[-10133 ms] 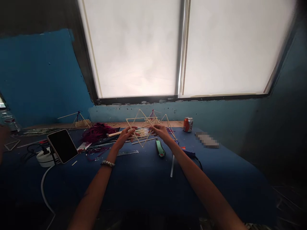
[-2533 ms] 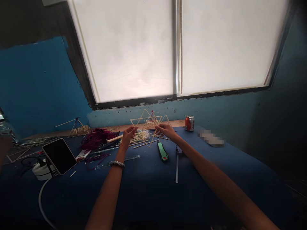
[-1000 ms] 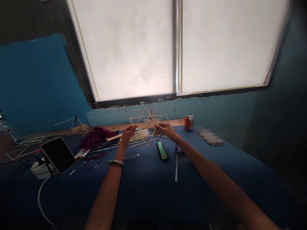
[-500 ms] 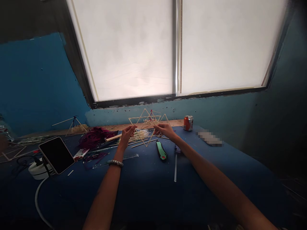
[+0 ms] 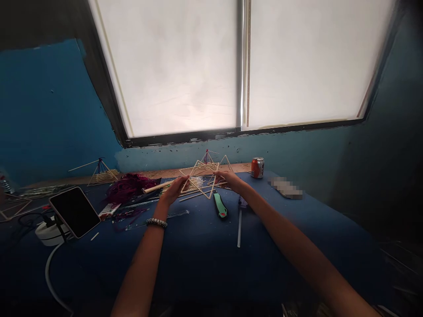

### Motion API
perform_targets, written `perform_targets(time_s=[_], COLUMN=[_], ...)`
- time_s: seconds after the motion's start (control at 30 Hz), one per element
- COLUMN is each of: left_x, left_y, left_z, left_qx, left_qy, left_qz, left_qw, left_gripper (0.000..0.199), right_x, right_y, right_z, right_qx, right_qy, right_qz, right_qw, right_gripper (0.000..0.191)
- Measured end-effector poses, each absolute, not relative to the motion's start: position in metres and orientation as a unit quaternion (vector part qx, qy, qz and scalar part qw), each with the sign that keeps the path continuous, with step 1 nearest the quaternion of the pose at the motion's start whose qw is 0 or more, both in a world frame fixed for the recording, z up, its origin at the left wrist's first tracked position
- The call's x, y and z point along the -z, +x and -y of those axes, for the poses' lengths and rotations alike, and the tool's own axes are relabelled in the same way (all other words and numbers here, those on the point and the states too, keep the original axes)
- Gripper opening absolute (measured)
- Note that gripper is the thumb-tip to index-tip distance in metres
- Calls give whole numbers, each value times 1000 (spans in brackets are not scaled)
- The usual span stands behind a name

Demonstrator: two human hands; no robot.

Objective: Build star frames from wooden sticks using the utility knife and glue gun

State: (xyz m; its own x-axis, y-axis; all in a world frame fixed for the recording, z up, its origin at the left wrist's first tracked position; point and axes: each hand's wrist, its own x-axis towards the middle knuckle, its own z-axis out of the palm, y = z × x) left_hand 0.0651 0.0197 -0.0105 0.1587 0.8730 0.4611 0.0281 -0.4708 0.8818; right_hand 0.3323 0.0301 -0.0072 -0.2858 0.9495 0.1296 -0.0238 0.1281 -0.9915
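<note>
A star-shaped frame of thin pale sticks [image 5: 213, 186] is held up over the table between my two hands. My left hand [image 5: 176, 188] pinches its left side, and my right hand [image 5: 227, 179] pinches its right side. Behind the frame lie loose pale sticks, and a stick triangle [image 5: 225, 157] stands just past my right hand. A green-and-black cutter [image 5: 220, 206] rests on the table below my right hand. Beside it lies a glue stick [image 5: 239, 229] by a small purple item [image 5: 243, 202].
Purple strands [image 5: 132, 187] lie left of my hands, near a propped phone [image 5: 75, 212] and a white power socket [image 5: 50, 233] with a cable. A can [image 5: 257, 167] stands at the back right. Small stick pyramids [image 5: 102, 169] stand at the back. Someone's hand is dim at the far left.
The star frame has turned and tilted between my hands, both still pinching it. The whole view has shifted slightly, so the table items appear a little further left and higher.
</note>
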Motion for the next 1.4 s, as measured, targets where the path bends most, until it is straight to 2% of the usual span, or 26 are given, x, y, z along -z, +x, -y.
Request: perform_targets(time_s=[0.1,0.2,0.43,0.63,0.73,0.83,0.93,1.1,1.4], left_x=[7,3,0,2,4,8,11,13,18], left_y=[65,65,68,65,66,68,70,70,66], left_z=[-14,-9,-3,-4,-10,-19,-28,-36,-43], left_qx=[-484,-483,-479,-477,-493,-540,-588,-641,-632], left_qy=[647,618,601,609,620,613,607,611,644], left_qz=[-370,-378,-358,-343,-354,-377,-384,-371,-377], left_qw=[458,491,530,533,497,437,372,280,208], left_gripper=[36,36,35,33,36,36,42,47,36], right_x=[6,5,3,4,8,12,16,19,24], right_y=[332,331,329,329,327,324,321,321,324], right_z=[-30,-27,-25,-23,-26,-31,-34,-35,-42], right_qx=[-576,-601,-642,-626,-545,-379,-273,-198,-174], right_qy=[-391,-390,-360,-360,-387,-389,-357,-370,-394], right_qz=[568,542,510,524,590,678,716,735,740], right_qw=[439,440,446,452,454,495,534,532,516], right_gripper=[30,24,17,19,32,49,56,58,59])
